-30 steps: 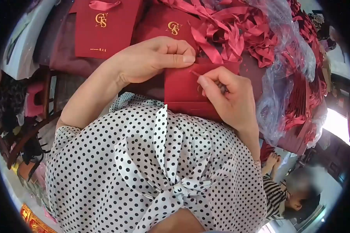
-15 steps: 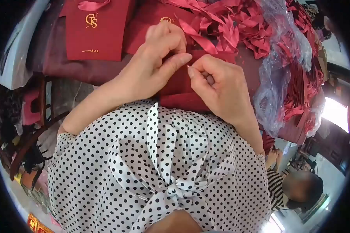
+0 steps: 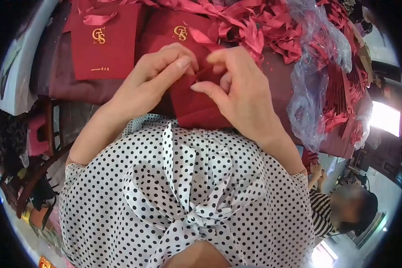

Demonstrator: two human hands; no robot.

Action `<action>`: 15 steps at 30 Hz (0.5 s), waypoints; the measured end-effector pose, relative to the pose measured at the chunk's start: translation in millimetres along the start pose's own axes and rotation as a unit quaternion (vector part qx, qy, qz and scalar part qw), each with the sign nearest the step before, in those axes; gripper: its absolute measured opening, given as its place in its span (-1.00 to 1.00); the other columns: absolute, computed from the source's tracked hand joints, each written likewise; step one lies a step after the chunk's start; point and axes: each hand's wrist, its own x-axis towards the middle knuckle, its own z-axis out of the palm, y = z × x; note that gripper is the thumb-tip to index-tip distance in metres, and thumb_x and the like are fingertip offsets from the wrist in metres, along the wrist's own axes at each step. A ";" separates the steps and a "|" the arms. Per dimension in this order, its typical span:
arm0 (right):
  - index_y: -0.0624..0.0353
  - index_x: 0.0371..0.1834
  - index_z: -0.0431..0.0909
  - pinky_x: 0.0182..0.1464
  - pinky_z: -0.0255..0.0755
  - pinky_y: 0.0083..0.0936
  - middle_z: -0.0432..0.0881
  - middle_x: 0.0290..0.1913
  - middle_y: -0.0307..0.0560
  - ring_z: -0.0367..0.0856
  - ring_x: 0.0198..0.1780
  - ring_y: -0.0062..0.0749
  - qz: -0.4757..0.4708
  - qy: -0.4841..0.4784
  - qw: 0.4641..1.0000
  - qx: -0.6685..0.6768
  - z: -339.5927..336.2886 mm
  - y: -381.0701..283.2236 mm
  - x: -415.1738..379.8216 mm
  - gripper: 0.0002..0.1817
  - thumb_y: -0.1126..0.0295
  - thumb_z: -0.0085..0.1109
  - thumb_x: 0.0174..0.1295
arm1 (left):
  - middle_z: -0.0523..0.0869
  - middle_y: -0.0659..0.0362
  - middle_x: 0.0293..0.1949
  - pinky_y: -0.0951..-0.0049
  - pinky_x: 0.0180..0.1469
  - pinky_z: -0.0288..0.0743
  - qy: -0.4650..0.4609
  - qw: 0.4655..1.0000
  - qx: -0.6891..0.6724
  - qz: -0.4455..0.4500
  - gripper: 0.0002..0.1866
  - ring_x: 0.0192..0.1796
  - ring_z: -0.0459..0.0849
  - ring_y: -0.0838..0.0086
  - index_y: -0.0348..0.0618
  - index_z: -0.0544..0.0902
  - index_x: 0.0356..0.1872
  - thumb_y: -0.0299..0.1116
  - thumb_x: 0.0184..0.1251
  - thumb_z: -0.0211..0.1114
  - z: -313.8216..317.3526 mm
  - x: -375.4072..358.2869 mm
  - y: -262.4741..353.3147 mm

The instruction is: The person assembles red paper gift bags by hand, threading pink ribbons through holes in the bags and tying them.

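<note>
A dark red paper bag lies flat at the table's front edge, right before my body. Over its upper left side my left hand is closed, thumb laid along the curled fingers; I cannot tell what is pinched in them. On the other side, my right hand is open in a C shape, thumb and forefinger apart with the red paper showing between them. A second red bag with a gold emblem lies just beyond my left hand. Shiny red ribbon reaches close to my right fingers.
At the left lies another red bag with a ribbon bow. Crumpled clear plastic and stacked red bags fill the table's right side. A person in a striped top sits at the lower right.
My hands were close together with fingertips nearly meeting; now the left has shifted left and down. My right thumb and forefinger have spread apart. The bags appear slightly lower and further left.
</note>
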 end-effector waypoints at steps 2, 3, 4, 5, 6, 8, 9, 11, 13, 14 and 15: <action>0.18 -0.21 0.51 -0.47 0.42 -0.59 0.55 -0.31 -0.15 0.48 -0.54 -0.53 0.014 0.037 0.999 -0.007 -8.5 -8.6 1.6 -0.69 0.48 0.43 0.01 | 0.55 0.21 -0.25 0.54 -0.03 0.34 -0.040 0.999 -0.020 0.004 -0.78 -0.15 0.46 0.56 -0.33 0.51 -0.32 -0.38 0.48 0.05 -10.0 0.7 1.3; 0.17 -0.19 0.51 -0.46 0.43 -0.59 0.54 -0.28 -0.14 0.49 -0.52 -0.51 0.006 0.031 1.000 -0.001 -8.7 -12.1 0.2 -0.69 0.46 0.42 0.02 | 0.55 0.21 -0.25 0.56 -0.04 0.35 -0.078 0.996 -0.041 0.002 -0.78 -0.16 0.47 0.58 -0.34 0.53 -0.29 -0.37 0.49 0.04 -14.7 0.8 2.1; 0.16 -0.17 0.52 -0.45 0.43 -0.58 0.53 -0.26 -0.12 0.49 -0.51 -0.49 -0.001 0.024 1.000 0.006 -8.2 -14.4 -0.4 -0.69 0.45 0.41 0.04 | 0.52 0.20 -0.19 0.55 0.02 0.30 -0.125 0.992 -0.022 -0.020 -0.73 -0.10 0.43 0.58 -0.31 0.50 -0.36 -0.33 0.50 -0.01 -21.3 2.7 10.4; 0.19 -0.18 0.52 -0.44 0.43 -0.57 0.49 -0.31 -0.15 0.47 -0.50 -0.47 -0.018 0.006 1.000 -0.001 -6.3 -12.4 -1.7 -0.72 0.45 0.38 0.06 | 0.53 0.20 -0.19 0.55 0.01 0.31 -0.160 0.986 -0.006 -0.036 -0.77 -0.10 0.46 0.57 -0.31 0.51 -0.34 -0.35 0.47 0.03 -27.9 6.4 18.7; 0.19 -0.18 0.52 -0.44 0.43 -0.57 0.49 -0.31 -0.15 0.47 -0.50 -0.47 -0.018 0.008 1.000 -0.005 -8.1 -11.6 -2.4 -0.72 0.45 0.38 0.06 | 0.55 0.20 -0.19 0.55 0.01 0.33 -0.195 0.979 0.010 -0.052 -0.80 -0.10 0.48 0.56 -0.31 0.51 -0.32 -0.37 0.43 0.06 -33.7 11.3 24.4; 0.21 -0.17 0.42 -0.29 0.52 -0.24 0.46 -0.21 0.02 0.58 -0.26 -0.02 -0.019 -0.074 0.997 -0.014 -13.0 -10.3 -2.7 -0.71 0.42 0.30 0.11 | 0.57 0.22 -0.19 0.57 -0.02 0.36 -0.236 0.969 0.010 -0.076 -0.89 -0.11 0.49 0.59 -0.32 0.52 -0.25 -0.49 0.29 0.19 -38.6 22.2 31.7; 0.22 -0.21 0.42 -0.28 0.51 -0.23 0.46 -0.21 0.04 0.57 -0.28 -0.01 -0.011 -0.065 0.998 0.016 -10.9 -11.6 -4.0 -0.74 0.43 0.29 0.11 | 0.58 0.23 -0.18 0.57 -0.02 0.36 -0.256 0.964 0.019 -0.074 -0.87 -0.11 0.49 0.60 -0.32 0.52 -0.22 -0.52 0.25 0.23 -39.7 27.8 37.9; 0.22 -0.21 0.42 -0.28 0.51 -0.24 0.46 -0.22 0.04 0.57 -0.28 -0.01 -0.008 -0.067 0.998 0.020 -14.7 -14.9 -3.6 -0.75 0.43 0.29 0.11 | 0.56 0.22 -0.24 0.56 -0.04 0.36 -0.288 0.954 0.057 -0.058 -0.87 -0.14 0.50 0.55 -0.31 0.56 -0.24 -0.53 0.20 0.26 -43.6 39.5 43.8; 0.22 -0.23 0.43 -0.28 0.50 -0.23 0.46 -0.23 0.04 0.56 -0.29 0.00 -0.018 -0.064 0.998 0.014 -22.2 -16.3 -2.4 -0.76 0.43 0.28 0.12 | 0.51 0.19 -0.26 0.53 -0.06 0.37 -0.398 0.894 0.204 0.024 -0.88 -0.15 0.50 0.46 -0.26 0.61 -0.27 -0.54 0.14 0.29 -48.5 54.8 47.7; 0.22 -0.23 0.43 -0.28 0.50 -0.23 0.46 -0.23 0.04 0.56 -0.29 0.00 -0.020 -0.062 0.998 0.008 -25.2 -16.7 -2.4 -0.76 0.43 0.28 0.12 | 0.47 0.15 -0.25 0.48 -0.07 0.37 -0.361 0.910 0.202 0.015 -0.90 -0.14 0.48 0.38 -0.24 0.63 -0.35 -0.55 0.08 0.32 -43.1 50.8 52.8; 0.22 -0.22 0.43 -0.28 0.50 -0.23 0.46 -0.24 0.04 0.56 -0.29 0.00 -0.011 -0.075 0.997 0.032 -27.4 -17.7 -3.2 -0.76 0.43 0.28 0.13 | 0.47 0.15 -0.25 0.48 -0.07 0.37 -0.361 0.910 0.204 0.021 -0.90 -0.14 0.48 0.38 -0.24 0.63 -0.35 -0.55 0.08 0.32 -41.0 54.2 54.7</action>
